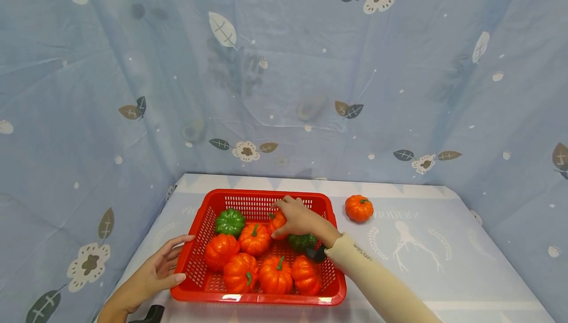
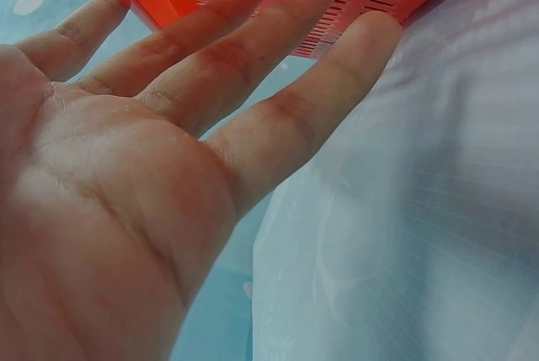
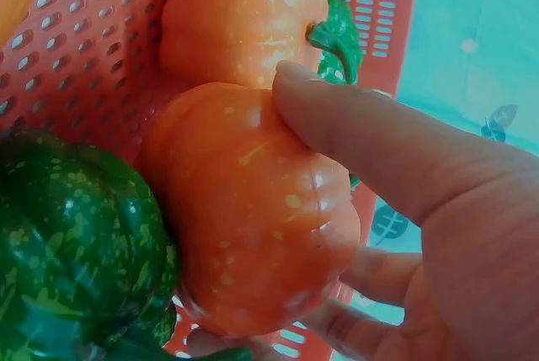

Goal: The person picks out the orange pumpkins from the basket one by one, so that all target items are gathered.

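A red plastic basket (image 1: 262, 299) holds several small orange pumpkins and two green ones. My right hand (image 1: 301, 218) reaches in over the far side and grips an orange pumpkin (image 3: 253, 209), thumb on one side and fingers curled round the other. Beside it lies a dark green pumpkin (image 3: 76, 243), partly under my wrist in the head view. Another orange pumpkin (image 3: 240, 20) sits against the gripped one. At the basket's left side, my left hand (image 1: 153, 271) has its fingers extended, with fingertips (image 2: 370, 37) at the perforated wall and the thumb at the rim.
A lone orange pumpkin (image 1: 359, 208) rests on the table (image 1: 426, 283) to the right of the basket. In the basket's back left corner is a bright green pumpkin (image 1: 230, 222). A blue patterned curtain (image 1: 284, 76) hangs behind and along the sides.
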Motion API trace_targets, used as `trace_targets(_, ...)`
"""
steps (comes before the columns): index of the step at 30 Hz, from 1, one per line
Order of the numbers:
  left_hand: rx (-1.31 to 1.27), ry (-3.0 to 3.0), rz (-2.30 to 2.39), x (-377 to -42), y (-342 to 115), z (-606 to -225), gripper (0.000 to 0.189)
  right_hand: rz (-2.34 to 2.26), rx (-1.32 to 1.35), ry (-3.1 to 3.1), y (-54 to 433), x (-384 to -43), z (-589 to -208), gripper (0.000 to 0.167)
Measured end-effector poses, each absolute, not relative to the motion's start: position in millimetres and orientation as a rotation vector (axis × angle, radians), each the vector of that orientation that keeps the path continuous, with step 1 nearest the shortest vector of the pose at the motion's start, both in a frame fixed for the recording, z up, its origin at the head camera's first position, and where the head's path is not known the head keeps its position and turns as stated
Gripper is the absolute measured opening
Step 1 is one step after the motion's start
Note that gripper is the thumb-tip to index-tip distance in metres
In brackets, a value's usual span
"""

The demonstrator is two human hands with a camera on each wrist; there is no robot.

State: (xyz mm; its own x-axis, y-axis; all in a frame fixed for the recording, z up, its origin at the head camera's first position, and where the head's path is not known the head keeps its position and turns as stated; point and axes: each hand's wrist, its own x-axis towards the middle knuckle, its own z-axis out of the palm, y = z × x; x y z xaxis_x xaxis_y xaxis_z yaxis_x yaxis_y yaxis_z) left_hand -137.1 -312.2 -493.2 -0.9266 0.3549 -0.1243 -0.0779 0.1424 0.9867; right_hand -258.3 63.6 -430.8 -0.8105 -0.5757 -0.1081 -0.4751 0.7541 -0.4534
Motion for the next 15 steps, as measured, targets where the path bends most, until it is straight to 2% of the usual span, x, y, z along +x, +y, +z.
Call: trace_targets(15, 0.214, 2.12, 1.818, -137.2, -312.7, -494.1, 0.075, -0.525, -0.799, 2.766, 62.7, -257.3, -425.9, 0.064)
